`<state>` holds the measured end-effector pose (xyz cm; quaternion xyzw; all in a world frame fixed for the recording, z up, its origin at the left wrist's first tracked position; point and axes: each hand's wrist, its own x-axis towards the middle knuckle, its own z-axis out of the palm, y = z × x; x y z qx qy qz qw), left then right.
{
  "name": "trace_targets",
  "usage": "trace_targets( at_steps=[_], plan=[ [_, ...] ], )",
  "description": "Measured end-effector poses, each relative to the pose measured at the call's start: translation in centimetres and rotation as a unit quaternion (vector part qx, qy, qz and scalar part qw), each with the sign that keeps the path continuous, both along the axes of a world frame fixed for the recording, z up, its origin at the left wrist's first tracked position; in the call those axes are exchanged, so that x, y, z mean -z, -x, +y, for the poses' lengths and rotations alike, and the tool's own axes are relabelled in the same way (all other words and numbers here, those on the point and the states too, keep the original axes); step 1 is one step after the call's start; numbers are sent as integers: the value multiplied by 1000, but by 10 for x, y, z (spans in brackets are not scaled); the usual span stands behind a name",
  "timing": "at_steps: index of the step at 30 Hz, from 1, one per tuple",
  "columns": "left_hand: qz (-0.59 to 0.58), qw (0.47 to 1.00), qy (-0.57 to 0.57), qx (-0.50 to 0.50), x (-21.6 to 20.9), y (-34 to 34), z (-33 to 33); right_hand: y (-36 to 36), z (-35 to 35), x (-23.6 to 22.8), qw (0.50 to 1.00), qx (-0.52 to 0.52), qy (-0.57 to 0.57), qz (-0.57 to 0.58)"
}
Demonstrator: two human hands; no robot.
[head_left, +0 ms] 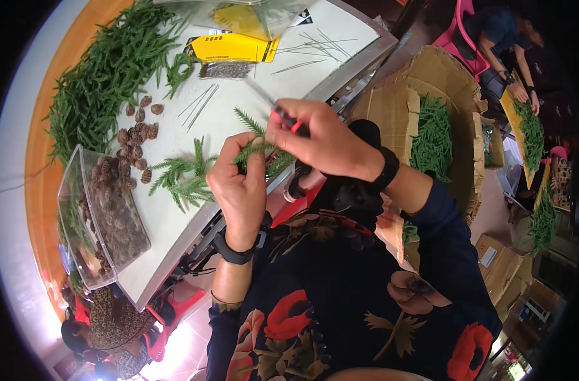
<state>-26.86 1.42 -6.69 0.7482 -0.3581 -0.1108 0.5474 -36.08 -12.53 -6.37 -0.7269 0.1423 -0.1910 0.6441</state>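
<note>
Between the thumb and fingers of my left hand (237,184) is a green pine sprig (249,120), its needled tip sticking up past my fingers. My right hand (321,136) is closed round a tool with a red and black handle (290,120) and a slim metal shaft pointing away over the table; its exact kind is unclear. The thumbs of both hands meet close to the sprig, so the stem there is hidden. Left of my left hand, another branched pine sprig (186,174) lies at the white table's (229,105) near edge.
Loose pine cones (136,143) lie beside a clear plastic box (121,219) of more cones. A heap of greenery (108,82) covers the far left. Thin wires (318,47) lie near a yellow package (235,47). A cardboard box (460,73) of sprigs stands right; co-workers sit beyond.
</note>
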Motion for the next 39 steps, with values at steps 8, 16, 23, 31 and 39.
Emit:
trace_targets(
  at_steps=[8, 16, 23, 31, 39],
  plan=[
    [11, 1000, 16, 16, -18, 5, -6, 10, -4, -7, 920, -36, -390, -23],
    [74, 996, 48, 17, -21, 6, -3, 9, -3, 2, 809, -48, -571, -131],
    [114, 992, 46, -40, -3, -17, 41, 19, -79, 2, 882, 129, -388, -235],
    [70, 994, 24, -85, -43, -45, 77, -25, -92, 44, 855, 270, 434, 93],
    [-31, 989, -77, -125, -41, -102, 95, -38, -95, 67, 818, 284, 495, 67]
  ],
)
